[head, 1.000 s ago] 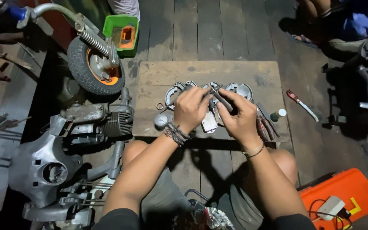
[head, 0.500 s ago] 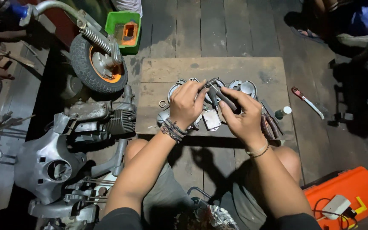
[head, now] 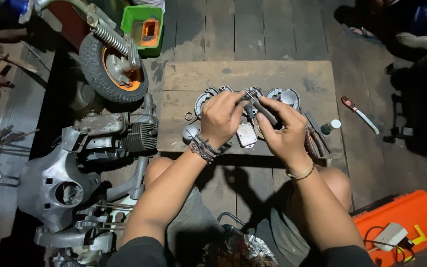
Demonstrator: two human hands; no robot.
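1. Hands meet over wooden board on the floor: left hand pinches small metal part, fingers pressed together on it.
2. Right hand is closed around pliers, jaws at that same part.
3. Part is held just above the board, between both hands; what exactly it is, too small to tell.
4. Round metal housings and a flat plate lie loose on the board, so the work looks midway, pieces not joined yet.
5. Screwdriver lies untouched to the right; scooter wheel and engine sit stripped at left.
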